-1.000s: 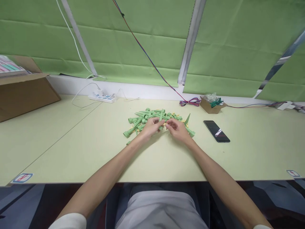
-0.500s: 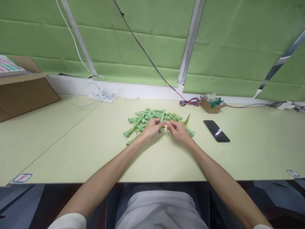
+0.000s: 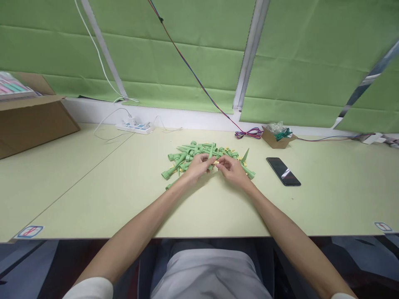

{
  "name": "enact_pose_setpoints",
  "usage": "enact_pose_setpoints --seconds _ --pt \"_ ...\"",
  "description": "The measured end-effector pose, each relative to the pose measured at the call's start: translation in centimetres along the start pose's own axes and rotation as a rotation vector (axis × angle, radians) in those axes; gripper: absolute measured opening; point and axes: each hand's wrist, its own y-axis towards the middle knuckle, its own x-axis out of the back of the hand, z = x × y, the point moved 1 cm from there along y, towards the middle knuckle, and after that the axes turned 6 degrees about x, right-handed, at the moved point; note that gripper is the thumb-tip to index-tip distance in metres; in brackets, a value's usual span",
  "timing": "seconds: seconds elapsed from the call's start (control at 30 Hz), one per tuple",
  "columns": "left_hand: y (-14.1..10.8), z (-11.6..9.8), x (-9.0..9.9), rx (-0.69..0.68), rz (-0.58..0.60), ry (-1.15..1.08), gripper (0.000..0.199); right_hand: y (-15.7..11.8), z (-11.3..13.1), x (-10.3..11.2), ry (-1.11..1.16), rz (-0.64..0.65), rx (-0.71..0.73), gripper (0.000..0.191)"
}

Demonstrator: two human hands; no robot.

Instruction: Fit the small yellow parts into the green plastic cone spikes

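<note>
My left hand (image 3: 200, 166) is closed around a green cone-shaped spike (image 3: 211, 150), its narrow end pointing up and away. Right beside it, my right hand (image 3: 230, 168) pinches a small yellow piece (image 3: 216, 163) against the side of the spike. Just beyond both hands lies a loose pile of green spikes (image 3: 183, 157) with ringed wide ends, several small yellow pieces (image 3: 240, 158) scattered among them. The fingers partly hide the lower part of the held spike.
A black phone (image 3: 283, 171) lies right of the pile. Behind it are a small cardboard box (image 3: 276, 142) and coiled wires (image 3: 248, 133). A power strip (image 3: 134, 127) and a large cardboard box (image 3: 34, 124) are at the left on the table (image 3: 124, 207).
The spike in my left hand has tilted and shifted slightly left. My right fingers have moved a little left, and the yellow piece now shows more clearly.
</note>
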Motion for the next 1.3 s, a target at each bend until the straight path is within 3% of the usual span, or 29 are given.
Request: enact_pose_setpoints --seconds 0.4,0.67,1.03,1.3 --pt "-0.2 -0.1 -0.3 -0.004 0.03 0.01 0.042 0.1 0.9 0.3 -0.161 0.044 -0.007 0.045" --pt "-0.1 -0.1 -0.2 -0.012 0.039 0.007 0.041 0.1 1.1 0.2 -0.151 0.029 -0.013 0.048" --pt "-0.3 -0.5 -0.2 -0.038 -0.002 0.05 0.041 0.0 -0.1 0.1 0.015 -0.01 -0.023 0.025" --pt "-0.1 -0.1 -0.2 -0.054 0.003 0.107 0.041 0.0 0.5 0.2 -0.063 0.026 -0.004 0.024"
